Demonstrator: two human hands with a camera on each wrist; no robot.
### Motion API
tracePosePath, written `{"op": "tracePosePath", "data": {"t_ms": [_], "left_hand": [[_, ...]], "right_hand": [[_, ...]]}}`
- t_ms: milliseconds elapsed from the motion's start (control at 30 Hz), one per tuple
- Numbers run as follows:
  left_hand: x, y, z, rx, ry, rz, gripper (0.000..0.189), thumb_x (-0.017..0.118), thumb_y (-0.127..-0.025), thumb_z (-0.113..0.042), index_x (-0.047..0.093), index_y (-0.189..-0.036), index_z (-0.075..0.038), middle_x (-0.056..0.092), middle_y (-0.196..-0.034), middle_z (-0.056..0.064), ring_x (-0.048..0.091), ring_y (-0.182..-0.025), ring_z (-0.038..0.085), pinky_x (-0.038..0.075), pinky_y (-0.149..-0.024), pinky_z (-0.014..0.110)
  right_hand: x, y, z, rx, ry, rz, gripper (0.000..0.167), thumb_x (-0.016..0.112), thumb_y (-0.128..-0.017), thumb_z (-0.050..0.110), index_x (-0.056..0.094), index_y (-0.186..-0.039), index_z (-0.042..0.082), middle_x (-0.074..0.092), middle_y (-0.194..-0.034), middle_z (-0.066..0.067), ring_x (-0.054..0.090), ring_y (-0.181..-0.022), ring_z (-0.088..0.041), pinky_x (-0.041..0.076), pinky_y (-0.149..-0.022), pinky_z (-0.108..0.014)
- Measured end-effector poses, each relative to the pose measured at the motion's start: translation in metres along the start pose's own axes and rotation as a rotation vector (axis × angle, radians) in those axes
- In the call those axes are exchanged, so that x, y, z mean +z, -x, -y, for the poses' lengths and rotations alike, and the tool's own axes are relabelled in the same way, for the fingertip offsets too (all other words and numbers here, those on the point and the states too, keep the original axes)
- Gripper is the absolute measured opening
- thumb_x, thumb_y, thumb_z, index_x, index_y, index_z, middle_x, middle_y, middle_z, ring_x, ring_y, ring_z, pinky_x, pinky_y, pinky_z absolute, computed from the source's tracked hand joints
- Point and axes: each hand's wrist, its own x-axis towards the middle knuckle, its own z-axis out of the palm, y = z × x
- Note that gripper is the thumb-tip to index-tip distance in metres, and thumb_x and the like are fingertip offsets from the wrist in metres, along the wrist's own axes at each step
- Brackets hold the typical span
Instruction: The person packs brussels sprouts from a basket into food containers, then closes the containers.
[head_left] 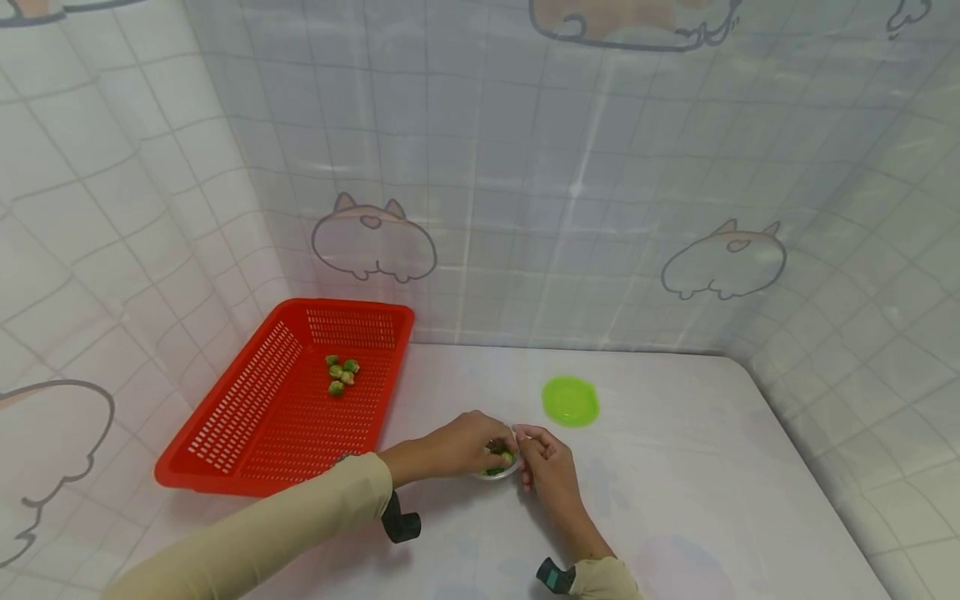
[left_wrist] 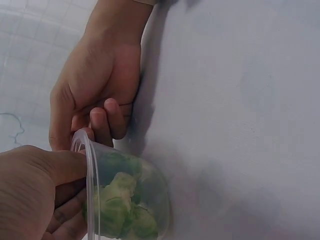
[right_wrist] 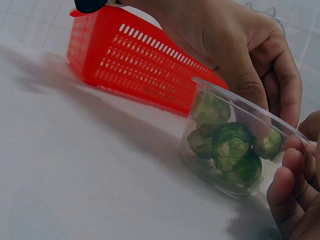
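Note:
A clear plastic cup with several Brussels sprouts inside stands on the table in front of me. My right hand pinches its rim from the right, with thumb and fingers at the edge. From the left, my left hand reaches over the rim with its fingers bent downward. Its thumb dips into the cup beside a sprout, as the right wrist view shows. Whether the left fingertips grip that sprout is hidden.
On the left stands a red perforated plastic basket, with several more Brussels sprouts on its bottom. A flat bright green plastic piece lies beyond the right hand. Patterned sheeting walls the white table.

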Motion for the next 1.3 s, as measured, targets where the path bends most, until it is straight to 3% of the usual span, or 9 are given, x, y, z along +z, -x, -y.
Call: {"op": "tracePosePath", "data": {"t_ms": [433,633,900,1133,1300], "left_hand": [[0.001,0.000,0.002,-0.007,0.021,0.011,0.018,0.078,-0.090,-0.021,0.077,-0.109,-0.018,0.071,-0.096,-0.018,0.065,-0.090,0.002,0.051,-0.090,0.023],[-0.006,0.002,0.003,0.010,0.048,-0.001,0.019,0.077,-0.092,-0.021,0.076,-0.111,-0.018,0.073,-0.101,-0.016,0.065,-0.093,-0.001,0.054,-0.088,0.023],[-0.020,0.010,0.007,-0.017,0.104,-0.046,0.023,0.073,-0.095,-0.025,0.074,-0.116,-0.016,0.075,-0.112,-0.006,0.068,-0.102,0.005,0.056,-0.090,0.027],[-0.028,0.020,0.016,-0.059,0.146,-0.107,0.021,0.073,-0.095,-0.025,0.073,-0.115,-0.022,0.074,-0.110,-0.009,0.066,-0.103,0.001,0.055,-0.093,0.028],[-0.036,0.027,0.022,-0.055,0.174,-0.175,0.021,0.075,-0.093,-0.025,0.072,-0.114,-0.026,0.074,-0.109,-0.012,0.066,-0.102,0.001,0.054,-0.095,0.026]], "right_hand": [[0.000,0.001,0.001,-0.005,0.002,-0.008,0.035,0.068,-0.096,0.038,0.069,-0.117,0.010,0.057,-0.073,-0.009,0.049,-0.051,-0.013,0.046,-0.044,-0.022],[-0.001,0.001,0.003,-0.011,0.005,-0.003,0.033,0.068,-0.097,0.036,0.069,-0.117,0.010,0.057,-0.071,-0.005,0.049,-0.050,-0.012,0.047,-0.044,-0.023],[-0.002,0.001,0.003,-0.011,0.009,-0.002,0.031,0.068,-0.097,0.037,0.070,-0.118,0.015,0.057,-0.071,-0.005,0.050,-0.051,-0.013,0.047,-0.044,-0.023],[-0.001,0.001,0.004,0.005,0.003,0.009,0.039,0.067,-0.098,0.038,0.068,-0.123,0.010,0.057,-0.073,-0.004,0.049,-0.052,-0.013,0.048,-0.045,-0.023],[-0.001,0.001,0.004,0.020,0.009,0.009,0.040,0.067,-0.098,0.038,0.067,-0.125,0.008,0.058,-0.074,-0.004,0.049,-0.054,-0.013,0.048,-0.046,-0.023]]}}
